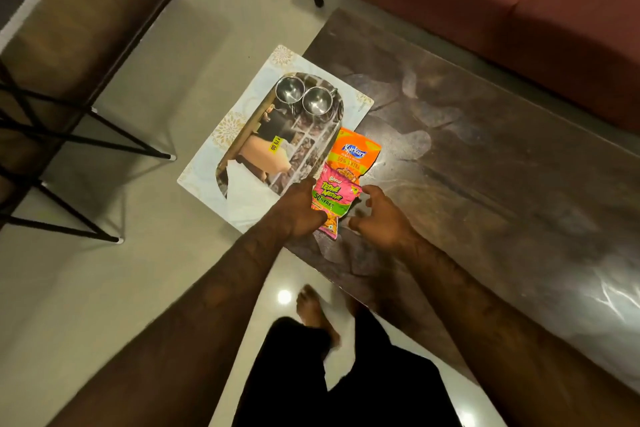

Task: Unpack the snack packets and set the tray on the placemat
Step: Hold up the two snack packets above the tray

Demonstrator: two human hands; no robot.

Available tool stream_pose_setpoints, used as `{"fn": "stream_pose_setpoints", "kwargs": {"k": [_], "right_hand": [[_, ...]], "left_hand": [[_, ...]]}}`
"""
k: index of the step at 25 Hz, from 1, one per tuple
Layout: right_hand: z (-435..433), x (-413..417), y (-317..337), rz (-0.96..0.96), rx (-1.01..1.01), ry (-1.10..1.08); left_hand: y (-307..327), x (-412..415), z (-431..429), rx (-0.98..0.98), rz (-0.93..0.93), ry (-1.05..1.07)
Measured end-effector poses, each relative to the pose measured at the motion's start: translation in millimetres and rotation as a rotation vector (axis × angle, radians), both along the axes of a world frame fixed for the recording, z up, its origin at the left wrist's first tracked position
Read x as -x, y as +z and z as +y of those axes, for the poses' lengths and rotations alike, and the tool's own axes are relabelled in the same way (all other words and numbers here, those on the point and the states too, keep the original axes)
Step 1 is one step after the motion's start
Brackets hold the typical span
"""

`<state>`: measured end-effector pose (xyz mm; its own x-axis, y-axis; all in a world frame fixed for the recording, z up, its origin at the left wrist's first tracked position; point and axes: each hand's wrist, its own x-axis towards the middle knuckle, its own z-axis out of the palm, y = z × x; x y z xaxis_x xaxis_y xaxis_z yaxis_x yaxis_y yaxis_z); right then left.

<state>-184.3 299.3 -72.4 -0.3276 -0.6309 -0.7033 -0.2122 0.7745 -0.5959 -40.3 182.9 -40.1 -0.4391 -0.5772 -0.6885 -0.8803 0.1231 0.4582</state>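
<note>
A shiny oval steel tray (304,149) lies on a pale patterned placemat (242,94) at the left end of the dark table (485,149). Two small steel bowls (290,89) (317,100) stand at the tray's far end. Right of the tray lie an orange snack packet (355,152) and, overlapping its near end, a pink snack packet (330,196). My left hand (298,208) grips the pink packet's left edge. My right hand (381,215) hovers at its right side, fingers spread and curled, holding nothing.
A dark red sofa (519,10) runs behind the table. A wooden chair with black metal legs (69,114) stands at the left on the pale tiled floor (173,253). My legs and a bare foot (315,312) are below, by the table's near edge.
</note>
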Motion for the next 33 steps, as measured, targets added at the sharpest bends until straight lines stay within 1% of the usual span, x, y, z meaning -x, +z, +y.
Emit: {"fn": "stream_pose_setpoints", "kwargs": {"k": [3,8,11,14,16,18,20,21,24,25,27,30,33], "right_hand": [[-13,-7,-18,-0.052,-0.045,-0.084],[-36,-24,-52,-0.187,-0.086,-0.467],[-43,-37,-68,-0.243,-0.060,-0.598],[-47,-51,-75,-0.303,-0.016,-0.738],[-50,-56,-69,-0.374,0.011,-0.811],[-53,-53,-59,-0.439,-0.015,-0.839],[-56,-47,-47,-0.477,-0.031,-0.818],[-59,-44,-41,-0.488,-0.028,-0.804],[-80,-40,-22,-0.515,0.004,-0.743],[-90,-41,-18,-0.519,0.019,-0.728],[-108,-44,-12,-0.518,0.029,-0.726],[-120,-44,-19,-0.439,0.000,-0.784],[-113,-34,-39,-0.306,-0.038,-0.920]], "left_hand": [[-19,-1,-11,-0.049,0.022,0.019],[-50,-3,-31,-0.178,0.063,0.018],[-70,-3,-41,-0.278,0.071,0.054],[-80,-1,-45,-0.388,0.098,0.161],[-82,-1,-49,-0.427,0.115,0.220],[-74,1,-61,-0.394,0.122,0.203],[-60,2,-78,-0.359,0.135,0.189],[-53,1,-88,-0.375,0.139,0.183],[-32,-4,-117,-0.512,0.169,0.190],[-27,-9,-127,-0.530,0.195,0.210],[-22,-20,-147,-0.489,0.229,0.257],[-29,-39,-180,-0.374,0.193,0.325],[-44,-50,-203,-0.275,0.157,0.357]]}}
